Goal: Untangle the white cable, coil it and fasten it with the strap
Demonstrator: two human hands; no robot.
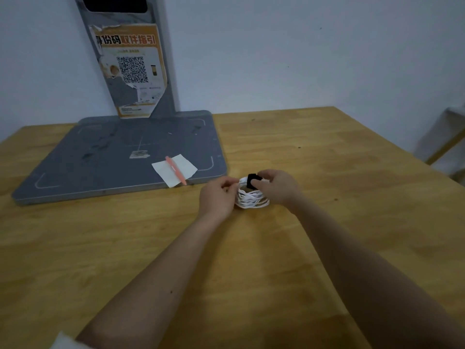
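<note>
1. The cable (251, 197) is already wound into a small coil, held between both hands just above the table (327, 172), a little right of centre and near the front edge of the grey base (120, 157).
2. The left hand (217, 197) pinches the coil's left side with curled fingers. The right hand (278, 187) curls round the right side, its fingertips on the black strap (252, 181) at the far top of the coil.
3. The cable looks light, thin and springy. I judge the loops will want to fan out if the grip loosens; they already sit unevenly.
4. The best hold is probably across the whole bundle, next to the strap, so every loop is trapped while the strap is pulled round.
5. The strap looks soft and flexible; its free end is the part to pull.
6. Hidden: the cable ends, the strap's far side, and whether it is closed. The picture is too dim and blurred to tell.
</note>
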